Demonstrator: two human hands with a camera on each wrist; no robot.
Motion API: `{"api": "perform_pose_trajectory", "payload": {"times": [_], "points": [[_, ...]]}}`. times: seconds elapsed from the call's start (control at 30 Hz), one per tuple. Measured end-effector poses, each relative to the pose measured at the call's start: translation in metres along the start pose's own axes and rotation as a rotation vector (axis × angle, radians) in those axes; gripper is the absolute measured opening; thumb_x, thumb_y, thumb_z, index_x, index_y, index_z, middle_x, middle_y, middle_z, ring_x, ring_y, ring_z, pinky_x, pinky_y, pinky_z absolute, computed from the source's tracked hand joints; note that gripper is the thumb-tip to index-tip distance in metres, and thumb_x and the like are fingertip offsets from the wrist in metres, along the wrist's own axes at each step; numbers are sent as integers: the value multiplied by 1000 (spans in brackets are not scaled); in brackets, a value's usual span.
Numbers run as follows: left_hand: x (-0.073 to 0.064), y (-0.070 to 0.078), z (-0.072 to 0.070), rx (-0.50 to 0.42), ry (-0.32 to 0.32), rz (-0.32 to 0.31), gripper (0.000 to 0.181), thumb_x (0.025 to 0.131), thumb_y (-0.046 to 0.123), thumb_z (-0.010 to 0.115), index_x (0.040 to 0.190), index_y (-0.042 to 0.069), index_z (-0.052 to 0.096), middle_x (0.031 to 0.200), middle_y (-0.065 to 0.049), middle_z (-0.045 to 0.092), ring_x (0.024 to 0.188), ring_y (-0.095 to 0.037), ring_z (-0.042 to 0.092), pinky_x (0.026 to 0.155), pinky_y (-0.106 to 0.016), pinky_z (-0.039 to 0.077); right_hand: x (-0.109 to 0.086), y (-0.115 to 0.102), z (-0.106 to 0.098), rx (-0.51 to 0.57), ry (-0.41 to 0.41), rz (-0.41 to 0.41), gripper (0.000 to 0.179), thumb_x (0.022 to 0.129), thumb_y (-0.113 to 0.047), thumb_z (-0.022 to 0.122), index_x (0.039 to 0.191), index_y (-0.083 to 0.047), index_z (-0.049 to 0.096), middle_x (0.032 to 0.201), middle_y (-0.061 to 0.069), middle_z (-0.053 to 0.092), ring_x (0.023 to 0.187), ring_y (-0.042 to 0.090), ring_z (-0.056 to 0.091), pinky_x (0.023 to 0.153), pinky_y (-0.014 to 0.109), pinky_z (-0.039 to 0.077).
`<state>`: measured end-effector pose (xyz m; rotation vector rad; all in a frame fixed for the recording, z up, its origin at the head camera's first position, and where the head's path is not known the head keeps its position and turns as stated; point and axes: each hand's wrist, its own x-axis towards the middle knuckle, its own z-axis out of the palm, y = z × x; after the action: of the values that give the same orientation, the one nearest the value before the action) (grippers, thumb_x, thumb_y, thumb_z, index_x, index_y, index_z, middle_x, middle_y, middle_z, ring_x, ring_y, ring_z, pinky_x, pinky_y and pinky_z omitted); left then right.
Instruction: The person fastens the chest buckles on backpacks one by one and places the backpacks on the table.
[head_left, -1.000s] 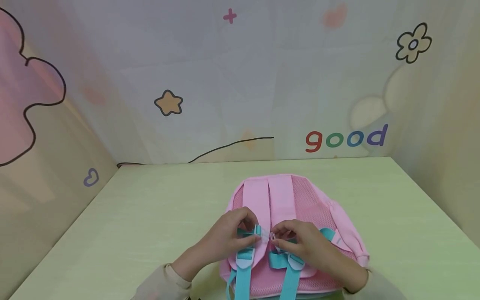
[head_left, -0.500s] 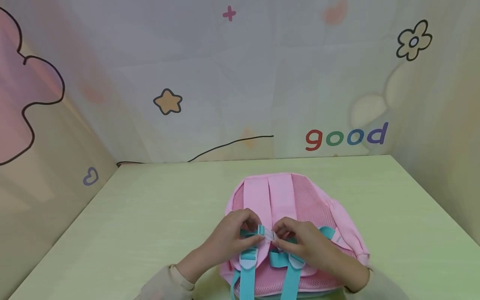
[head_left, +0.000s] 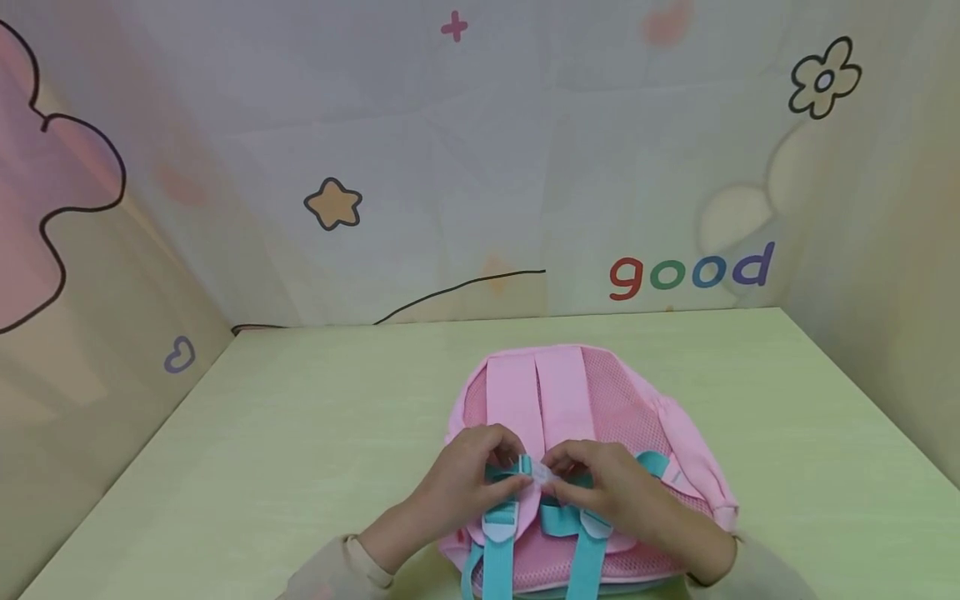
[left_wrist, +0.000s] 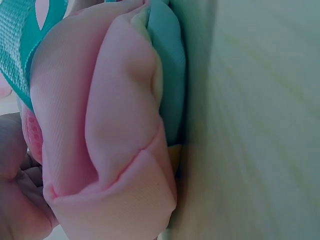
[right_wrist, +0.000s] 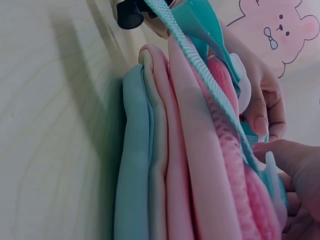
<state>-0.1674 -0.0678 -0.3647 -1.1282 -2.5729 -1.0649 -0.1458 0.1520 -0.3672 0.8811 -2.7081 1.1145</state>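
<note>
A pink backpack [head_left: 626, 400] lies on the table with its mesh back and shoulder straps facing up. Over its middle, both hands meet at a whitish plastic buckle [head_left: 541, 473] on teal webbing. The left hand [head_left: 468, 475] pinches the buckle's left end, where a teal strap [head_left: 524, 464] passes through it. From the other side, the right hand [head_left: 615, 483] pinches the right end between thumb and fingers, hiding part of it. In the right wrist view, the thumb and fingertips of both hands nearly touch above the bag; the left wrist view mostly shows the pink side pocket [left_wrist: 122, 100].
Teal adjuster straps [head_left: 498, 567] hang toward the near table edge. The pale green table [head_left: 300, 433] extends to both sides of the bag. Behind stands a printed cloth backdrop [head_left: 450, 167]. A black object [right_wrist: 131, 14] shows at the top of the right wrist view.
The left hand has shifted slightly right, toward the right hand. The gap between the two buckle ends has closed, and they now sit together between the fingertips.
</note>
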Motion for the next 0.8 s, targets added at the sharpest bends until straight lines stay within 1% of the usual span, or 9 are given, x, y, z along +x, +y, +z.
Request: {"api": "perform_pose_trajectory", "payload": {"times": [0.1,0.23,0.33,0.4,0.57,0.67,0.8], "points": [[-1,0,2,13,7,15,21,84,13,74,99,7,60,89,-4,64,83,-13,58,77,-21,49,0,0,0,-6,-6,-1,18,91,-30,66,100,-14,68,89,-9,69,83,-1,61,75,21,53],[-1,0,3,27,7,37,21,84,13,74,98,7,60,89,-3,64,83,-13,59,77,-21,49,0,-1,0,-8,-14,-10,19,88,-28,70,100,-13,67,88,-10,69,82,-2,60,75,21,53],[-1,0,3,40,7,38,21,84,14,74,99,8,61,89,-2,64,83,-13,59,77,-20,49,-1,-1,0,-9,-15,-19,20,86,-26,72,100,-13,67,87,-10,68,81,-3,59,74,20,53],[-1,0,3,39,5,27,21,84,15,74,99,8,61,89,-2,64,83,-12,59,77,-20,49,-1,-1,0,-11,-12,-23,20,85,-24,73,100,-12,67,87,-9,68,81,-2,59,74,21,53],[-1,-1,3,-29,-4,-14,21,83,13,74,100,8,62,91,-2,65,84,-11,59,77,-20,50,-1,-1,1,-61,21,-44,19,84,-22,73,100,-13,68,88,-7,69,82,1,62,74,22,54],[-1,-2,3,-71,-12,-35,21,83,12,74,100,8,62,92,-2,65,83,-10,59,76,-19,51,-2,-2,2,-84,32,-42,19,84,-20,73,101,-12,69,90,-6,69,83,3,63,75,23,54],[0,-3,3,-98,-26,-53,21,83,11,75,100,8,63,91,-2,65,82,-9,58,76,-19,51,-3,-3,2,-101,36,-44,20,84,-20,73,102,-11,68,91,-5,69,83,5,64,74,23,54]]}}
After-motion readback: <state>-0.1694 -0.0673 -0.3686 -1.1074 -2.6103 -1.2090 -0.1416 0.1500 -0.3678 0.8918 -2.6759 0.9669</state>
